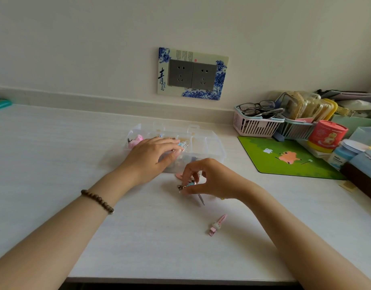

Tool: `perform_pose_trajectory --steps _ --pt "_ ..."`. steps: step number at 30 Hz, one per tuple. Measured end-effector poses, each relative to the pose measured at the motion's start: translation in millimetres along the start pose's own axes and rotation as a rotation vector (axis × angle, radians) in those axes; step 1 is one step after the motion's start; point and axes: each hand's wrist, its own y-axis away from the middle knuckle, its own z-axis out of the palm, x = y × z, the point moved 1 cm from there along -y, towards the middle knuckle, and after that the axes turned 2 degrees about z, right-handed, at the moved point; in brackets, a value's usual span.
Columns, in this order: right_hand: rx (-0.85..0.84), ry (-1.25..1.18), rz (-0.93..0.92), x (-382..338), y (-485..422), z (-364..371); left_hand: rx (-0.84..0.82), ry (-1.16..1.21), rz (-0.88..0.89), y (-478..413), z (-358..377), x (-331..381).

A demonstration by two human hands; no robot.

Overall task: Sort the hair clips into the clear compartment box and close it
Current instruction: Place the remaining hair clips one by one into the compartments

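The clear compartment box (pixel 209 143) lies open on the white desk with its lid tipped back toward the wall. A pink clip (pixel 136 140) rests in its left compartment. My left hand (pixel 153 158) lies over the box's front part, fingers pinching a clear and blue hair clip (pixel 183 145) above a compartment. My right hand (pixel 209 178) hovers just in front of the box, fingertips pinched on a small teal hair clip (pixel 187 186) with a metal prong pointing down. A pink flat clip (pixel 179 176) peeks out behind that hand. A pink bunny hair clip (pixel 217 225) lies loose nearer to me.
A green mouse mat (pixel 285 158) lies to the right. Behind it stand a pink basket (pixel 255 124) holding glasses, a red canister (pixel 327 136) and other clutter. A double wall socket (pixel 192 74) is above the box. The desk's front edge (pixel 159 279) is close.
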Motion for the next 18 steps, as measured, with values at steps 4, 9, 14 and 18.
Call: perform_pose_trajectory --steps 4,9,14,18 --pt "0.143 -0.294 -0.013 -5.2 -0.5 -12.2 0.013 0.012 -0.04 -0.6 -0.9 -3.3" --pt "0.447 -0.359 0.064 -2.7 -19.8 -42.4 0.064 0.008 -0.088 -2.9 -3.1 -12.3" --pt "0.411 -0.307 0.212 14.9 -51.9 -45.1 0.052 -0.003 -0.052 -3.5 -2.1 -11.2" --pt "0.392 0.016 0.213 26.6 -69.2 -36.4 0.055 0.011 -0.032 -3.3 -3.6 -10.0"
